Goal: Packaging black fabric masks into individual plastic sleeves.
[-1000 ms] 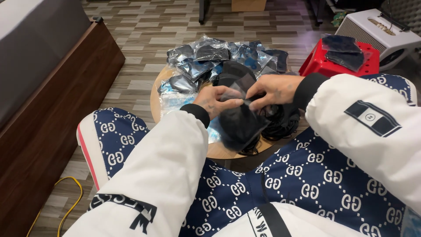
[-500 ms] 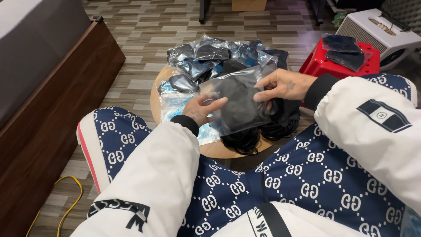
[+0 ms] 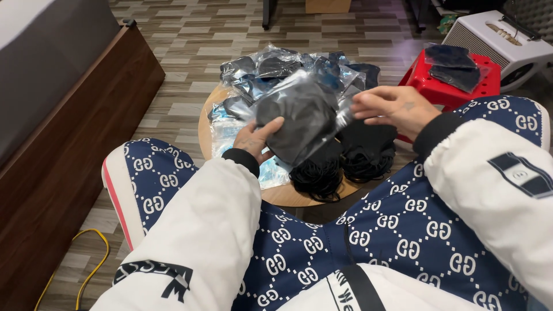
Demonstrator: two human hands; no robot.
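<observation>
My left hand [image 3: 257,139] and my right hand [image 3: 393,107] hold a clear plastic bag with a black mask inside [image 3: 299,121], lifted over a small round wooden table [image 3: 205,128]. The left hand supports the bag from below at its lower left. The right hand pinches its upper right edge. Under the bag lie loose black masks [image 3: 343,164] with their ear loops bunched at the table's near edge. Behind it sits a heap of bagged black masks [image 3: 271,69].
A red plastic stool [image 3: 440,86] with dark packets stands right of the table, and a white box-shaped case [image 3: 501,37] behind it. A dark wooden bed frame [image 3: 63,144] runs along the left. A yellow cable [image 3: 86,253] lies on the floor. My knees in patterned blue trousers [image 3: 368,242] flank the table.
The bagged mask has been raised from the pile and turned flat. My right hand shifted to the right, to the bag's edge, and my left hand slid lower under it.
</observation>
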